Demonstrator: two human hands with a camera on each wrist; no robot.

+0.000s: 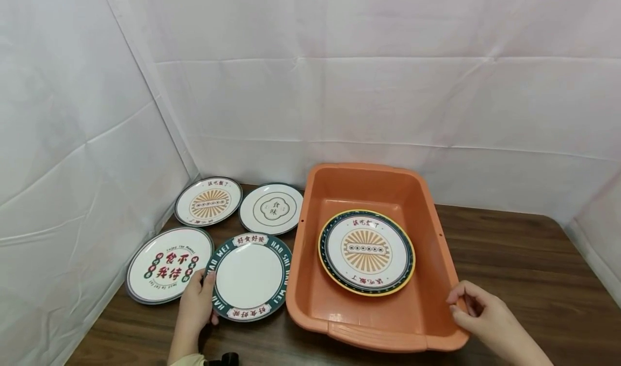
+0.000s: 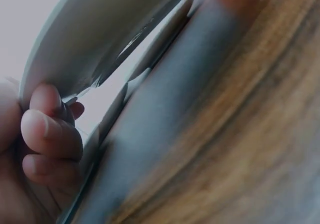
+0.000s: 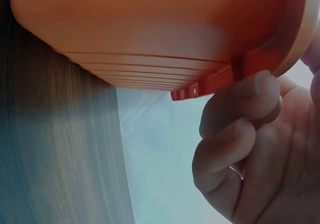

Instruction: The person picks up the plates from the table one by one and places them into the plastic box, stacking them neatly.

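Note:
My left hand (image 1: pixel 195 301) grips the left edge of a plate (image 1: pixel 249 280) with a green lettered rim, thumb on top. In the left wrist view, that plate's underside (image 2: pixel 100 38) is raised above the table, and the fingers (image 2: pixel 52 134) curl beneath it. My right hand (image 1: pixel 477 309) pinches the right rim of an orange plastic basin (image 1: pixel 310 301) near its front corner; the right wrist view shows curled fingers (image 3: pixel 230 144) under the rim. Inside the basin lies a sunburst plate (image 1: pixel 366 250), with a yellow-edged plate (image 1: pixel 335 283) showing around it.
Left of the basin, on the wooden table (image 1: pixel 495 258), lie a sunburst plate (image 1: pixel 208 201), a plate with a small emblem (image 1: pixel 271 208) and one with red and green characters (image 1: pixel 167 266). White cloth (image 1: pixel 388 96) hangs behind and at the sides. A black object (image 1: pixel 229 359) shows at the front edge.

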